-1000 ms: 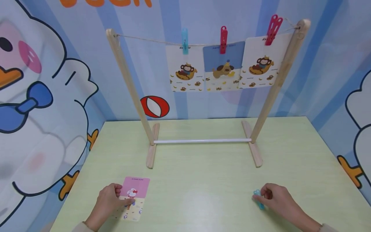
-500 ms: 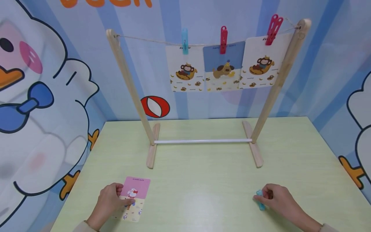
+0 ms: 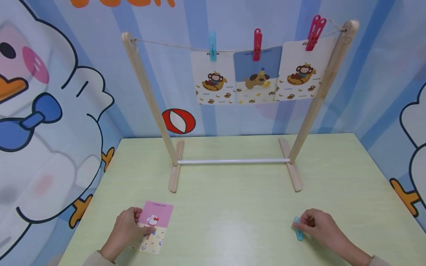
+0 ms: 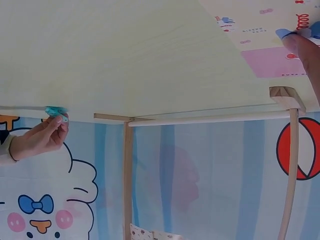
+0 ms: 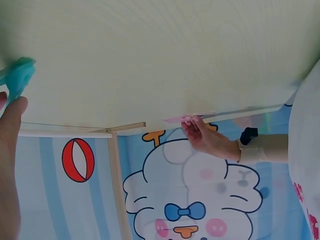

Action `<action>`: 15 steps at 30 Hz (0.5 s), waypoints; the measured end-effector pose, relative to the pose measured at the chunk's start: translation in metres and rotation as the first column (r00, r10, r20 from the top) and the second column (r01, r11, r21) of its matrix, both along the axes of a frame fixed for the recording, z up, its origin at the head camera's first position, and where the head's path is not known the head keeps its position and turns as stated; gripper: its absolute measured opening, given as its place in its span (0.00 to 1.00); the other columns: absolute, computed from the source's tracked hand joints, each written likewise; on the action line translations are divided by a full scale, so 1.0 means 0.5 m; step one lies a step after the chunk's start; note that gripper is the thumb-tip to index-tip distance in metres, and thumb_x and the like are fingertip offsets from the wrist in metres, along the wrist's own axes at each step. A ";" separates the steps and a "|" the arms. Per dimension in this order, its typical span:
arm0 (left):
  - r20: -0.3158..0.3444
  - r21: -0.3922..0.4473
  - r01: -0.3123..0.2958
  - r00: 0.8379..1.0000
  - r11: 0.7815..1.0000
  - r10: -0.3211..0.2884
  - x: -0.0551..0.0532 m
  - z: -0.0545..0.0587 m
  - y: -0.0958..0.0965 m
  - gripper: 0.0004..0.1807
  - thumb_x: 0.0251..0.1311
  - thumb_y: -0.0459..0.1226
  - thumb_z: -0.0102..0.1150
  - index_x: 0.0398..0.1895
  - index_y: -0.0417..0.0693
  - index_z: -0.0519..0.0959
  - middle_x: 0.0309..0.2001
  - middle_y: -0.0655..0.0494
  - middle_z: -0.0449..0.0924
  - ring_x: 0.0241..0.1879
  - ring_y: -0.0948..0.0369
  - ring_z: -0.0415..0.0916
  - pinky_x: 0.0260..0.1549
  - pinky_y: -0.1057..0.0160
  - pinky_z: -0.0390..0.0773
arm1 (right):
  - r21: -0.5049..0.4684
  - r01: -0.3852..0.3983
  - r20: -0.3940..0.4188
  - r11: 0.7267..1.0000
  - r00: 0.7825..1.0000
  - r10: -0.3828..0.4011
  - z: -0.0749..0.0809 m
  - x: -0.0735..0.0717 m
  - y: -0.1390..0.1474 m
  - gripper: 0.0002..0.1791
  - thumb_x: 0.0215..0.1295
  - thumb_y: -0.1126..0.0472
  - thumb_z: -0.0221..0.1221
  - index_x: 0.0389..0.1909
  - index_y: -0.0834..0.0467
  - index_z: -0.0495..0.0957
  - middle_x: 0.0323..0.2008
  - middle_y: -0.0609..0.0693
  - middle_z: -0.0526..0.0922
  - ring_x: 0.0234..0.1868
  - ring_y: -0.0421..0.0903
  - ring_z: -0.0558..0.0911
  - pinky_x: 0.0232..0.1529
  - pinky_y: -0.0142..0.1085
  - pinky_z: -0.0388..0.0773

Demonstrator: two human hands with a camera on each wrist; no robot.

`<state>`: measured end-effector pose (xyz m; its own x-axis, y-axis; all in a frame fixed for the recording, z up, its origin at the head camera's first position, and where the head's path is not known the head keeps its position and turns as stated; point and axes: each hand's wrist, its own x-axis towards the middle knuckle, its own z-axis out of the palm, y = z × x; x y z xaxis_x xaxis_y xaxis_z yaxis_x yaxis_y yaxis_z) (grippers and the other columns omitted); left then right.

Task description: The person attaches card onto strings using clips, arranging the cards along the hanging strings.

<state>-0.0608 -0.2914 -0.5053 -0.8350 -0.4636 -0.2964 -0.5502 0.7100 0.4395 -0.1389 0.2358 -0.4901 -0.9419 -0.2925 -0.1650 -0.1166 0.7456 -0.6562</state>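
My left hand (image 3: 125, 228) pinches the left side of a pink and cream card (image 3: 160, 216) with a rabbit picture, thumb lying across its front. The left wrist view shows the thumb (image 4: 298, 44) on the card's face. At the right, my right hand (image 3: 319, 225) holds a teal clothespin (image 3: 299, 233) between thumb and fingers, close over the table. In the right wrist view the clothespin (image 5: 20, 75) shows at the thumb tip. Behind, three cards hang from a string: a monkey card (image 3: 214, 83), a dog card (image 3: 257, 79) and another monkey card (image 3: 301, 74).
A wooden frame with a left post (image 3: 149, 96), a right post (image 3: 319, 99) and a white crossbar (image 3: 233, 161) stands at the back of the table (image 3: 226, 207). One blue clothespin (image 3: 212, 46) and several red clothespins (image 3: 257, 44) grip the hanging cards. A cartoon-printed backdrop surrounds the table.
The teal clothespin has turned slightly in my right fingers, its two handles now seen closer together. My left hand and the rabbit card have stayed nearly still.
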 end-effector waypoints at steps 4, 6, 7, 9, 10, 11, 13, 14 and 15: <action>-0.014 0.001 0.004 1.000 1.000 -0.004 -0.008 -0.033 -0.018 0.51 0.19 0.54 0.78 0.50 0.36 0.69 0.42 0.45 0.73 0.39 0.53 0.68 0.44 0.54 0.73 | -0.015 -0.016 0.013 1.000 1.000 0.016 0.006 -0.002 0.000 0.13 0.51 0.54 0.67 0.22 0.57 0.74 0.25 0.46 0.74 0.25 0.39 0.74 0.24 0.29 0.71; -0.031 0.012 0.010 0.999 1.000 -0.009 -0.010 -0.042 -0.023 0.52 0.16 0.55 0.78 0.50 0.36 0.69 0.41 0.45 0.73 0.39 0.53 0.68 0.43 0.53 0.73 | -0.024 -0.024 0.023 0.999 0.999 0.025 0.008 -0.003 -0.001 0.12 0.51 0.55 0.67 0.22 0.56 0.74 0.24 0.45 0.75 0.24 0.38 0.75 0.24 0.28 0.71; -0.036 0.018 0.011 0.999 1.000 -0.011 -0.011 -0.045 -0.024 0.53 0.16 0.55 0.77 0.50 0.36 0.69 0.41 0.45 0.73 0.39 0.53 0.68 0.43 0.52 0.73 | -0.028 -0.029 0.024 0.999 0.999 0.030 0.009 -0.004 -0.002 0.12 0.52 0.56 0.66 0.22 0.56 0.74 0.24 0.45 0.76 0.24 0.38 0.76 0.24 0.29 0.71; -0.043 0.023 0.014 0.999 1.000 -0.013 -0.011 -0.045 -0.025 0.53 0.15 0.56 0.77 0.50 0.36 0.69 0.41 0.46 0.73 0.39 0.53 0.67 0.43 0.53 0.73 | -0.030 -0.027 0.033 0.999 0.999 0.028 0.009 -0.006 -0.003 0.12 0.52 0.56 0.66 0.21 0.56 0.74 0.22 0.44 0.76 0.23 0.38 0.75 0.24 0.28 0.71; -0.044 0.025 0.015 0.999 1.000 -0.013 -0.012 -0.045 -0.025 0.52 0.15 0.55 0.78 0.50 0.36 0.69 0.41 0.46 0.72 0.39 0.54 0.67 0.43 0.53 0.73 | -0.030 -0.030 0.033 0.999 0.999 0.031 0.009 -0.006 -0.003 0.11 0.53 0.56 0.66 0.21 0.56 0.74 0.22 0.44 0.76 0.23 0.38 0.75 0.24 0.28 0.70; -0.045 0.029 0.014 0.999 0.999 -0.013 -0.012 -0.044 -0.025 0.52 0.16 0.55 0.78 0.50 0.36 0.69 0.41 0.46 0.72 0.39 0.54 0.67 0.43 0.53 0.73 | -0.027 -0.031 0.031 0.999 0.999 0.032 0.009 -0.007 -0.003 0.12 0.53 0.56 0.66 0.22 0.56 0.74 0.22 0.43 0.76 0.23 0.38 0.74 0.24 0.28 0.70; -0.041 0.036 0.011 0.999 0.999 -0.010 -0.011 -0.040 -0.023 0.51 0.18 0.53 0.78 0.50 0.37 0.68 0.42 0.46 0.72 0.40 0.54 0.68 0.44 0.53 0.73 | -0.025 -0.032 0.025 0.999 0.999 0.032 0.009 -0.008 -0.002 0.11 0.53 0.56 0.65 0.22 0.56 0.74 0.21 0.43 0.76 0.23 0.37 0.74 0.24 0.28 0.70; -0.042 0.037 0.012 0.999 0.999 -0.011 -0.010 -0.039 -0.023 0.51 0.18 0.53 0.79 0.50 0.37 0.68 0.42 0.46 0.72 0.40 0.54 0.68 0.44 0.54 0.73 | -0.026 -0.030 0.024 0.999 0.999 0.031 0.008 -0.008 -0.002 0.11 0.53 0.56 0.66 0.22 0.56 0.74 0.21 0.43 0.76 0.24 0.37 0.74 0.24 0.28 0.70; -0.040 0.041 0.012 0.999 0.999 -0.010 -0.010 -0.036 -0.022 0.50 0.18 0.52 0.79 0.50 0.37 0.68 0.42 0.45 0.72 0.40 0.53 0.68 0.44 0.53 0.73 | -0.026 -0.031 0.021 0.999 0.999 0.031 0.008 -0.008 -0.001 0.11 0.53 0.56 0.66 0.22 0.56 0.74 0.21 0.43 0.76 0.24 0.37 0.75 0.24 0.28 0.70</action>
